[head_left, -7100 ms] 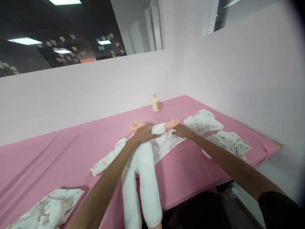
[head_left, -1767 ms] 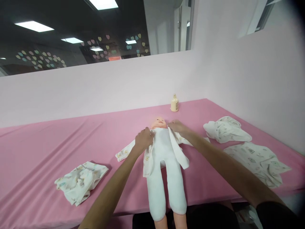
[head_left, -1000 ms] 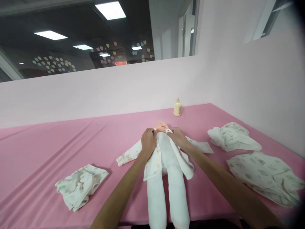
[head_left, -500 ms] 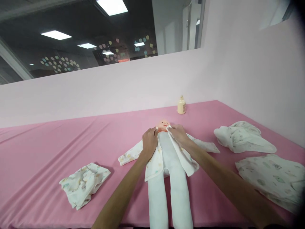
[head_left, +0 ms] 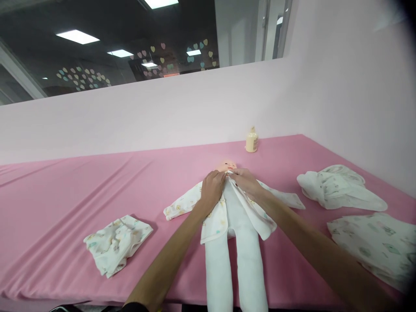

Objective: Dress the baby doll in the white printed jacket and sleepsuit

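While this doll chills face-up, left hand and right hand both pinch its jacket right below the head.

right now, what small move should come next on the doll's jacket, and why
Probably fasten the jacket at the neck: the left hand and right hand hold its front edges close together there, over the doll, while lower down they lie apart.

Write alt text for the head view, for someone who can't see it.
A person's left hand and right hand hold the front edges of a jacket close together at a doll's neck. The doll lies on a pink sheet, a bottle beyond its head, cloths to either side.
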`<move>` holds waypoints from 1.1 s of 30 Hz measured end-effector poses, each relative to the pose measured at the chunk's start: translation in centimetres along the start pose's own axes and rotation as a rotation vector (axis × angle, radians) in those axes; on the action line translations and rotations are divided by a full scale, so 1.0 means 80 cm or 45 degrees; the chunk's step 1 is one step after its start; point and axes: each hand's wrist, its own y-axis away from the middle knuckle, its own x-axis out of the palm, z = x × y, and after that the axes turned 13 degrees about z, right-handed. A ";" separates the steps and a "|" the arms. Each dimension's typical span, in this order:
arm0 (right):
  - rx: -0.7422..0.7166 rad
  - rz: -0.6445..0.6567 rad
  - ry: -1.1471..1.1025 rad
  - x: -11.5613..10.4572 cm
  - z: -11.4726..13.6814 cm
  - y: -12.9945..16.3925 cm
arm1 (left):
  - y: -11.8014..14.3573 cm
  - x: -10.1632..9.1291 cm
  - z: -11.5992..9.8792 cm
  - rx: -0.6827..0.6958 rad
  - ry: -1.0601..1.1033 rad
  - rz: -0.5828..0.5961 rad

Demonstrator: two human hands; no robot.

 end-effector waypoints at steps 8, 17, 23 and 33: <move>-0.022 -0.075 -0.011 0.003 -0.009 -0.007 | 0.001 0.003 0.000 0.091 -0.007 -0.036; -0.172 -0.068 0.348 0.012 -0.011 0.006 | 0.003 0.002 0.000 0.065 0.121 -0.020; -0.325 -0.168 0.602 0.038 -0.023 0.020 | 0.004 0.001 0.001 0.017 0.360 -0.024; -0.319 -0.167 0.774 0.051 -0.031 0.026 | 0.004 -0.017 -0.007 -0.166 0.864 0.154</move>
